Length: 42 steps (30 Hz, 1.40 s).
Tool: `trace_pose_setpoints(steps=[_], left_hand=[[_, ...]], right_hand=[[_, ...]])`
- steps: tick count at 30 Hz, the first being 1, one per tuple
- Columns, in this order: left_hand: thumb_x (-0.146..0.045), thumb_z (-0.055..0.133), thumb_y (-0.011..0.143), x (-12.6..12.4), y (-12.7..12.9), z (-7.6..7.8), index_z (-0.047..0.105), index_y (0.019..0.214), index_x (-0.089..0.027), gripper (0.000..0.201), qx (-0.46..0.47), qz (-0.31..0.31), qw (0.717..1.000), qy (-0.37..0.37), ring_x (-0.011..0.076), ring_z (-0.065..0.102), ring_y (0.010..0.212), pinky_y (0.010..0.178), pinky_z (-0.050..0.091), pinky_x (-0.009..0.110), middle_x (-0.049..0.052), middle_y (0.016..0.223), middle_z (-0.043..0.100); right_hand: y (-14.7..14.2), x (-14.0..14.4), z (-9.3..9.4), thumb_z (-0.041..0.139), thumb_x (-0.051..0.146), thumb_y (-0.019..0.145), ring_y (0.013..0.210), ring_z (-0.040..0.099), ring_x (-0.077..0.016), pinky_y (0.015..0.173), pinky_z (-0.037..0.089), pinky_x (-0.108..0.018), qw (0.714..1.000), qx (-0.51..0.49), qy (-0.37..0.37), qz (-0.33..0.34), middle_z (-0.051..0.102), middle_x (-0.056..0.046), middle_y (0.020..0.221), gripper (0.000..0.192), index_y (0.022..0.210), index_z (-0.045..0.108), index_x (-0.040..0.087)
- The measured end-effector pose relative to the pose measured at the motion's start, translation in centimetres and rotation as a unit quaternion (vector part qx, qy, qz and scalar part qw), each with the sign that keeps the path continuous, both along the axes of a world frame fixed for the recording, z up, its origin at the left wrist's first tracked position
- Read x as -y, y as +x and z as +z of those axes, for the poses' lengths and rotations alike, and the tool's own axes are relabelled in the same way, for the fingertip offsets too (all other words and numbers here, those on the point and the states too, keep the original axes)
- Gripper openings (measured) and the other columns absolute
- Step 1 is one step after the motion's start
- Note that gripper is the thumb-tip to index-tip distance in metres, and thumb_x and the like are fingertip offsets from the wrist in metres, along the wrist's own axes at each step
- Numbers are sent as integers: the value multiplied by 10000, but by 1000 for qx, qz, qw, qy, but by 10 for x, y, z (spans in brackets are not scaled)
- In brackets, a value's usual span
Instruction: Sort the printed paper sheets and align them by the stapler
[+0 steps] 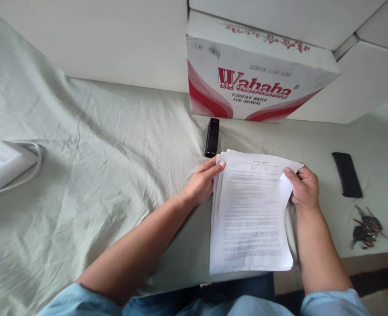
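A wrinkled pale green bedsheet [91, 145] covers the bed, with a white and red cardboard water box [253, 74] at the wall. Both hands pinch a stack of printed white paper sheets [251, 215] lying near the bed's front edge: the left hand [202, 184] at its top left corner, the right hand [304, 188] at its top right. A slim black stapler [212, 137] lies just beyond the stack.

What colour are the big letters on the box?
Red, on the white Wahaha box, seen in the head view.
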<state>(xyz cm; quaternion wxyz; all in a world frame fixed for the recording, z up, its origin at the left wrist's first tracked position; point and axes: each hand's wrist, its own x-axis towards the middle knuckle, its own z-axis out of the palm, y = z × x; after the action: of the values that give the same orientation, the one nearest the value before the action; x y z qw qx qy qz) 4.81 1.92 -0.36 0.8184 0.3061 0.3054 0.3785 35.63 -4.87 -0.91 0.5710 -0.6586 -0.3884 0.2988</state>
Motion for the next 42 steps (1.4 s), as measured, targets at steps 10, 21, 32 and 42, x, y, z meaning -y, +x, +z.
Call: trace_pose_setpoints(steps=[10, 21, 32, 42], left_hand=[[-436, 910, 805, -5, 5, -4, 801, 967, -176, 324, 25, 38, 996, -81, 354, 784, 1189, 1039, 623, 481, 115, 1003, 852], [-438, 900, 790, -4, 5, 0, 802, 931, -190, 301, 34, 14, 997, -70, 377, 771, 1226, 1054, 599, 493, 110, 1005, 859], [-415, 872, 798, -4, 5, -4, 813, 979, -167, 312, 24, 6, 998, -61, 359, 789, 1161, 1021, 603, 469, 112, 999, 853], [-474, 929, 770, -4, 4, 3, 801, 910, -154, 372, 35, 1, 997, -68, 380, 787, 1189, 1044, 607, 480, 121, 960, 854]], right_hand=[[6, -8, 5, 987, 530, 690, 616, 516, -117, 604, 408, -267, 996, 14, 61, -65, 625, 41, 688, 442, 812, 715, 204], [1, -2, 7, 963, 559, 729, 610, 501, -106, 589, 411, -258, 996, 40, 61, -42, 595, 49, 684, 438, 813, 709, 212], [0, 0, 9, 975, 591, 699, 624, 535, -124, 607, 413, -280, 996, 43, 62, -43, 648, 30, 713, 474, 838, 725, 213], [1, 0, 9, 971, 573, 708, 607, 523, -117, 586, 407, -267, 996, 44, 64, -41, 642, 36, 684, 443, 814, 736, 214]])
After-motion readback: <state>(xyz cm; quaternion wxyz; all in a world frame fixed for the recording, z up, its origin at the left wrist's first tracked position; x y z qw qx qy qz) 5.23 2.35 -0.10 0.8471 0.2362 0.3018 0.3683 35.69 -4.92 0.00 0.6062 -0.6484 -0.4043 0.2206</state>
